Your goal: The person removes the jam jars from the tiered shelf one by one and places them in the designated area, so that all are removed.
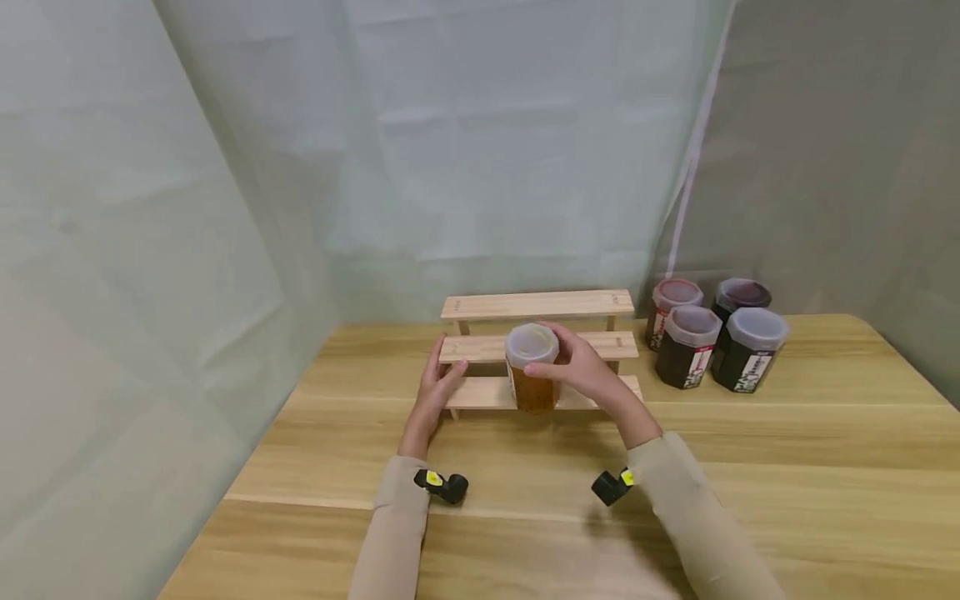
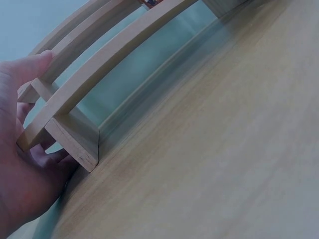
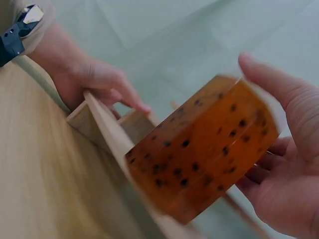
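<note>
In my right hand [image 1: 581, 367] I grip a faceted jar [image 1: 534, 387] by its upper part, thumb on one side and fingers on the other. Its contents are amber with dark specks, and it has a pale translucent lid. The jar is in front of a three-step wooden rack [image 1: 480, 392], near the lowest step; the head view does not show plainly whether it touches. My left hand [image 1: 433, 392] holds the rack's left end. In the left wrist view its thumb lies by a step [image 2: 99, 69], and the other fingers are partly hidden behind the end.
Several dark-filled faceted jars with pale lids stand right of the rack, among them a front jar [image 1: 750, 350] with a white label. The wooden table [image 1: 525, 533] extends in front. A pale cloth [image 1: 487, 167] hangs behind, with a greyer one [image 1: 825, 167] at right.
</note>
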{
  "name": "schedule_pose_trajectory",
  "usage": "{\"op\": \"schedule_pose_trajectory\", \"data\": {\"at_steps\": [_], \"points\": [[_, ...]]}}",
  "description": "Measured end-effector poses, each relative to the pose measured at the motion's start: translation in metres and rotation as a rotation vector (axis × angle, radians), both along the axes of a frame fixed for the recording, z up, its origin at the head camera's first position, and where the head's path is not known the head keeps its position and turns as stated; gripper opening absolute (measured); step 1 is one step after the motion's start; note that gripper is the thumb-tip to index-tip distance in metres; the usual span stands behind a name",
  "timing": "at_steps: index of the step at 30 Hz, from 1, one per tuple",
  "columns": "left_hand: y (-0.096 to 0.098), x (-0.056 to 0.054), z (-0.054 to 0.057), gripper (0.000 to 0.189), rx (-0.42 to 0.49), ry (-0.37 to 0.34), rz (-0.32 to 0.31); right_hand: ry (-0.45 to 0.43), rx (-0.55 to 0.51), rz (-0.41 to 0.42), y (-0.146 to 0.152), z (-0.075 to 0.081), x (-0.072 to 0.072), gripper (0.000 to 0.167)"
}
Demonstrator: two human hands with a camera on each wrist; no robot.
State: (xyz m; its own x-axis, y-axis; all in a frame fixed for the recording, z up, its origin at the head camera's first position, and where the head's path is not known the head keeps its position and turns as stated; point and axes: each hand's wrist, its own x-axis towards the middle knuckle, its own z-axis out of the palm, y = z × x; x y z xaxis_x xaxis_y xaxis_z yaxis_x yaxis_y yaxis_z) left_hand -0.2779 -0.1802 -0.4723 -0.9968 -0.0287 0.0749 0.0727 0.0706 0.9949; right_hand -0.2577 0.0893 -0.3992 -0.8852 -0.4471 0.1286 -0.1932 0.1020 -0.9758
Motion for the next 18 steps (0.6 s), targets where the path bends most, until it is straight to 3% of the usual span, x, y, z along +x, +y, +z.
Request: {"op": "schedule_pose_trajectory", "data": {"at_steps": [8,18], "points": [[0.001,0.005,-0.006,0.075,0.003,0.009,-0.009,-0.047,-0.002,-0.02,-0.005,-0.015,0.0,0.068],[-0.003,0.002,-0.002,0.075,-0.012,0.016,-0.012,-0.027,-0.002,-0.027,-0.008,-0.011,-0.003,0.067]]}}
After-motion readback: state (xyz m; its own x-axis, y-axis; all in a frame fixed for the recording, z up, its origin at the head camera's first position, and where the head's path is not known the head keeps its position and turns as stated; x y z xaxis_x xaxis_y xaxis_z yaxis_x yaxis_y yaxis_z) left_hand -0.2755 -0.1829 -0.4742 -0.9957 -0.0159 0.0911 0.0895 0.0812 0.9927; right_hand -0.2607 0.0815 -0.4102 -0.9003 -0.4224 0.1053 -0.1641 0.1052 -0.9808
